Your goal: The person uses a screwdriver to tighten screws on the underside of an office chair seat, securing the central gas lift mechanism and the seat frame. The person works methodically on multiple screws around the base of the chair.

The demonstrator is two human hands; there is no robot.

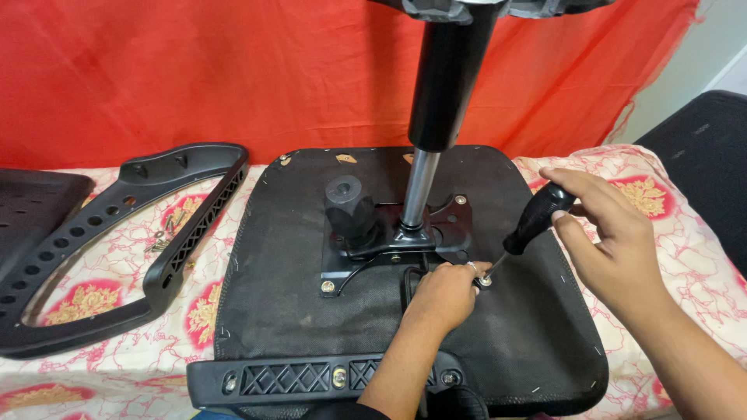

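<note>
Screwdriver (pixel 535 223) with a black handle sits in the right hand (pixel 615 241), fingers wrapped shut around the grip, shaft slanting down toward seven o'clock to a screw with washer (pixel 485 278) at the right edge of the black metal mounting plate (pixel 389 241). The left hand (pixel 443 294) lies at six o'clock from that plate, fingers curled, their tips pinching or steadying the screw right at the driver's point; whether it truly grips the screw I cannot tell.

The plate lies on the underside of an upturned chair seat (pixel 311 311), which rests on a bed with a floral sheet (pixel 669 202). A gas-lift column (pixel 436 117) rises from the plate toward twelve o'clock, carrying the chair base out of frame above.

Risks, as I judge them: the driver meets the screw at a slant, so the tip could cam out and jab the left fingertips, which are touching the spot. A slanted start could also cross-thread the screw. The soft bedding gives under pressure, so the seat may rock and the tall column with its heavy top could tip. Loose screws (pixel 165 233) lie at nine o'clock inside the curve of a detached armrest (pixel 156 233), where they may slip into folds of the sheet.
</note>
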